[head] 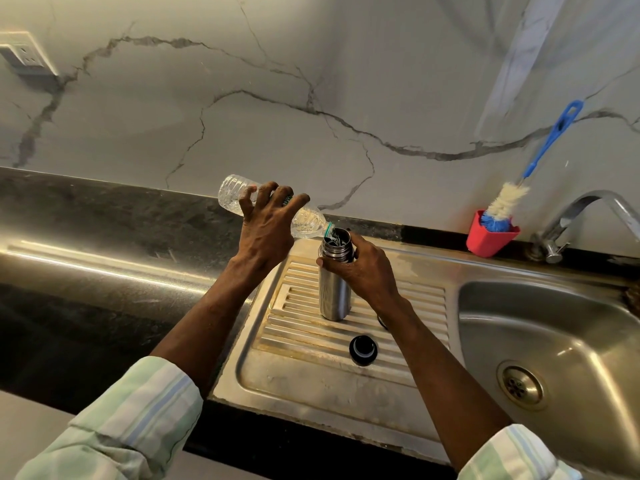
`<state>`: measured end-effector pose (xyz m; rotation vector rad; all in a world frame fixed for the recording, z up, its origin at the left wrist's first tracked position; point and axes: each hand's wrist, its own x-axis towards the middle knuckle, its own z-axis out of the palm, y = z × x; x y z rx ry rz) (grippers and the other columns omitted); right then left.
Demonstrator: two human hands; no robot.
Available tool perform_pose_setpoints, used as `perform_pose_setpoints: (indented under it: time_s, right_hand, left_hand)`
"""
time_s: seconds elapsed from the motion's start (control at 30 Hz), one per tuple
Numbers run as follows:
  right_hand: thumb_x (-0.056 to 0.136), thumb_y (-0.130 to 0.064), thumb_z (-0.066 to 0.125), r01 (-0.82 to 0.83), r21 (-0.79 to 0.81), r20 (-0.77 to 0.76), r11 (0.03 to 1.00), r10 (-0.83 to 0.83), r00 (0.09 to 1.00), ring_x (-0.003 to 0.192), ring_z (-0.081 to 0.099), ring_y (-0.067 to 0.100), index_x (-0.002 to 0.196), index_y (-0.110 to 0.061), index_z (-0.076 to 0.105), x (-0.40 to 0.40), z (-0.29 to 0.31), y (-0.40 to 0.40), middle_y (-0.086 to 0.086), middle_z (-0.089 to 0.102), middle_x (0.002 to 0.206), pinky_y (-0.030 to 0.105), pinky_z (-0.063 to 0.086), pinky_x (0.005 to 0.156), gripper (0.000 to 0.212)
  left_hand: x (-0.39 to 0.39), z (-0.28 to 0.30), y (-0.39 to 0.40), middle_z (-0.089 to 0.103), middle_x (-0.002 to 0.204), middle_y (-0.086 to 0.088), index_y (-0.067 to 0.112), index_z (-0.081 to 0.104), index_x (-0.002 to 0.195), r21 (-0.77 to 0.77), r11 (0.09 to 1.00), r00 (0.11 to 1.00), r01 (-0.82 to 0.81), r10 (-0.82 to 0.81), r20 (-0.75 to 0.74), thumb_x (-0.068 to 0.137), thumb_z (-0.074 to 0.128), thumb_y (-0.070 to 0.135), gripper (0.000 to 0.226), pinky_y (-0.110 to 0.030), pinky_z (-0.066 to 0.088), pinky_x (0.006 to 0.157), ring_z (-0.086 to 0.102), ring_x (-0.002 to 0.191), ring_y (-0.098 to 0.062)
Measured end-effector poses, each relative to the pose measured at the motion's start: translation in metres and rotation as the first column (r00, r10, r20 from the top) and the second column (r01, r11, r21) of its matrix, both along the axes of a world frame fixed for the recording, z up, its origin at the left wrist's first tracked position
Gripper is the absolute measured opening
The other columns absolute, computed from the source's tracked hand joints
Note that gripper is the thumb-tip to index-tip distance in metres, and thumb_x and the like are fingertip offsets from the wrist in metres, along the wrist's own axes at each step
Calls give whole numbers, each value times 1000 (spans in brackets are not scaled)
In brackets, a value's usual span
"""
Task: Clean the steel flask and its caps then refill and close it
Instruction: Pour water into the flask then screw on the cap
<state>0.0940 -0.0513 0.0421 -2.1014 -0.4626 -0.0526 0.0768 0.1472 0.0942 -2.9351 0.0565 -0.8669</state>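
Observation:
The steel flask (333, 292) stands upright and uncapped on the ribbed steel drainboard (422, 299). My right hand (363, 268) grips it around the threaded neck. My left hand (268, 226) holds a clear plastic water bottle (235, 195) tilted down to the right, its mouth at the flask's opening, and water runs into the flask. A black cap (363, 349) lies on the drainboard in front of the flask. Part of another dark object (382, 323) shows just under my right forearm.
The sink basin (554, 341) with its drain is at the right, the tap (568, 220) behind it. A red holder (490, 239) with a blue-handled bottle brush (509, 202) stands at the back wall. Dark stone counter (86, 254) spreads to the left.

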Motion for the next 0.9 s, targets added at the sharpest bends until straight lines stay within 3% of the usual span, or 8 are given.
perform_pose_setpoints:
  time_s: [0.23, 0.9]
  right_hand:
    - [73, -57, 77, -1, 16, 3, 1000, 1, 1000, 98, 58, 6, 131, -30, 57, -1, 2, -1, -7, 68, 117, 24, 45, 77, 67]
    - [73, -58, 76, -5, 4, 5, 1000, 5, 1000, 97, 56, 3, 131, -28, 56, 0, -1, 0, -5, 68, 118, 22, 44, 77, 69]
  left_hand:
    - [1, 1, 0, 64, 121, -11, 24, 64, 122, 11, 1000, 1000, 0, 0, 10, 55, 93, 18, 74, -43, 15, 104, 48, 124, -37]
    - [7, 3, 1, 65, 117, -10, 26, 64, 116, 94, 996, 998, 5, -12, 68, 44, 96, 13, 80, -41, 18, 103, 38, 122, -32]
